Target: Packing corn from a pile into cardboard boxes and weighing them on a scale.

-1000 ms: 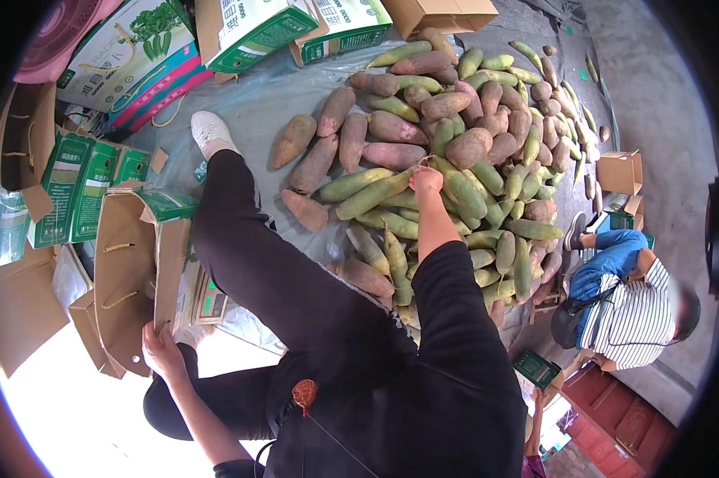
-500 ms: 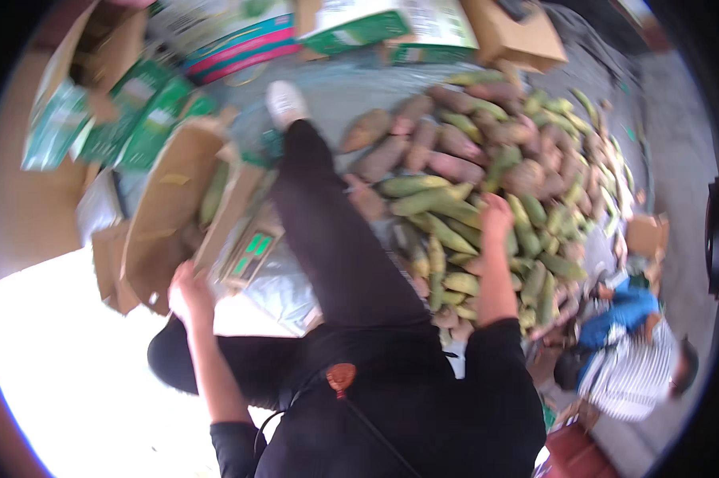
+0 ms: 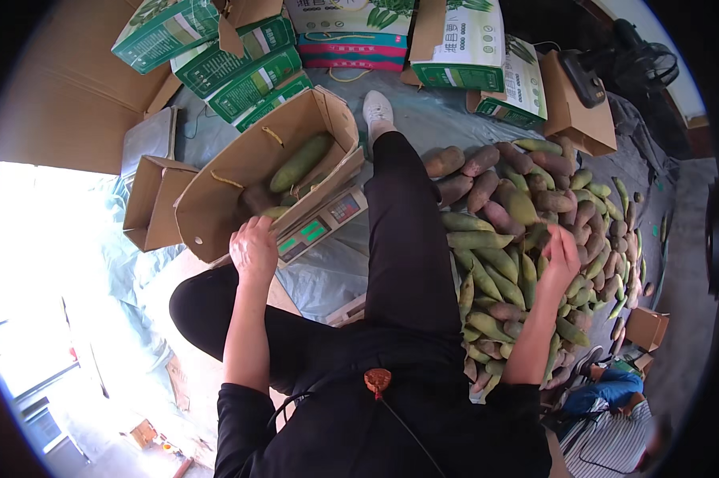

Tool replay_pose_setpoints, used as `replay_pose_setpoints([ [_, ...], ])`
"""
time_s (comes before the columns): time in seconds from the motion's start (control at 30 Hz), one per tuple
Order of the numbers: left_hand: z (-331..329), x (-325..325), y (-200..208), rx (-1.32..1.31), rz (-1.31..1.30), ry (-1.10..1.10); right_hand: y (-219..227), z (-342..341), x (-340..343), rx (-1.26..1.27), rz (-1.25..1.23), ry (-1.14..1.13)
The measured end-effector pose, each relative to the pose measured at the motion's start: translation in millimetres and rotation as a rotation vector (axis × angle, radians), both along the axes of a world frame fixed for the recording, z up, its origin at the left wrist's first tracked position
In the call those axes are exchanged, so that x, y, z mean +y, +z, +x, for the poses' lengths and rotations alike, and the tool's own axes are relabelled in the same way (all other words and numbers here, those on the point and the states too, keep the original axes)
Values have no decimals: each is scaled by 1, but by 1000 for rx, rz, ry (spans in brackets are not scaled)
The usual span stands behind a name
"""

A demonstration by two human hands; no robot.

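My left hand grips the near rim of an open brown cardboard box that sits tilted on a digital scale. Inside the box lie a long green vegetable and a few more pieces. My right hand rests on a big pile of green and purple-brown elongated vegetables spread on a plastic sheet; I cannot see anything gripped in its fingers. My black-trousered leg with a white shoe stretches between the box and the pile.
Green-and-white printed cartons and open brown boxes ring the far side. Another empty brown box lies left of the scale. A seated person in a striped shirt is at the lower right, with a small box nearby.
The view has swung left, bringing the box on the scale to the centre. My left hand has moved up onto the box rim. My right hand has shifted across the pile.
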State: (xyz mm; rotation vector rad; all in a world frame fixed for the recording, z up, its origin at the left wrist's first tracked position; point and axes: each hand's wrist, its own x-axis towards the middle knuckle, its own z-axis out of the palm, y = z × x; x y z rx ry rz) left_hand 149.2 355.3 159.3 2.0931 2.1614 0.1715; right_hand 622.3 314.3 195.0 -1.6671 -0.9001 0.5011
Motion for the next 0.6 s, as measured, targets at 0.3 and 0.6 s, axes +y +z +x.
replay_pose_setpoints([
  [0.3,1,-1,-1,40,18,0,140,-143,110,137,359,765],
  [0.6,-6,0,-9,56,4,-1,83,-276,173,441,360,699],
])
